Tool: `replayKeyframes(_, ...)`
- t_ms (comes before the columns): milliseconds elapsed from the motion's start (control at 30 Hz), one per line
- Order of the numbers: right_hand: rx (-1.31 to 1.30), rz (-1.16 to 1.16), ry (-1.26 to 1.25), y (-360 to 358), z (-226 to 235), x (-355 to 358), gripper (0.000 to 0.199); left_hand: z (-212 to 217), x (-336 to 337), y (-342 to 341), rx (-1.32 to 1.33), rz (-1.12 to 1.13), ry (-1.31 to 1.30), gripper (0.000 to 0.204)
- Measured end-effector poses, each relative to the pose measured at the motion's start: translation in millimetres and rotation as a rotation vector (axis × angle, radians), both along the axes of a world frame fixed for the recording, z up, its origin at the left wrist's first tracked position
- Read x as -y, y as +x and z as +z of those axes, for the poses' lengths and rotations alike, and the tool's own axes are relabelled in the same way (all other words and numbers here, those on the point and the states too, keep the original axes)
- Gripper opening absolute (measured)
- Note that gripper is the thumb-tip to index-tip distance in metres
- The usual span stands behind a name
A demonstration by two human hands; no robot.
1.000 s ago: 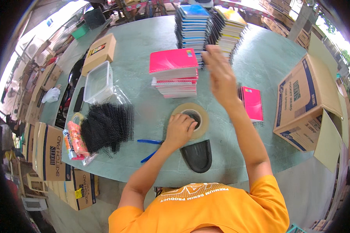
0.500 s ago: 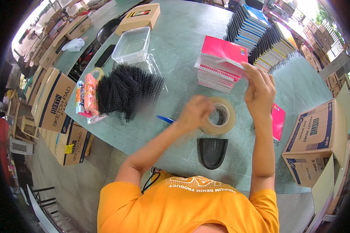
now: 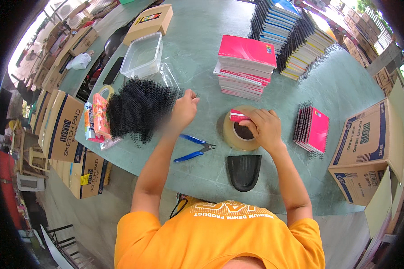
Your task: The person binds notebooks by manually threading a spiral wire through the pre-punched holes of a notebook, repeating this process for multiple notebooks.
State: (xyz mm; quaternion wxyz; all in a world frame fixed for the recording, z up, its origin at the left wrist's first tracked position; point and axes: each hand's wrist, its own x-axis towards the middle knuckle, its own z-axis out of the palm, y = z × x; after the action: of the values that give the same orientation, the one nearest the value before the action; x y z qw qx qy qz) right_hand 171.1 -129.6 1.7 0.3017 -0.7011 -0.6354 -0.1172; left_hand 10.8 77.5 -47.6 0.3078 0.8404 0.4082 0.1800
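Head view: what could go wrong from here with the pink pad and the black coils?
The right hand holds the pink pad by one end, so its pages might slip. The left hand is at the edge of the heaped black coils, which could tangle. The pad stack has uneven layers, so a knock might shift it.
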Motion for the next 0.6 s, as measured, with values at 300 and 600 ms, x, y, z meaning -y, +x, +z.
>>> replayKeyframes(300, -0.185, -0.035, 0.065, 2.5, 13.3, -11.2, 0.018, 54.7, 35.2, -11.0, 0.702, -0.378, -0.65, 0.017)
replayKeyframes(600, -0.181, -0.093, -0.091, -6.4, 20.0, -18.2, 0.019, 58.9, 67.8, -4.7, 0.44, -0.239, -0.42, 0.022)
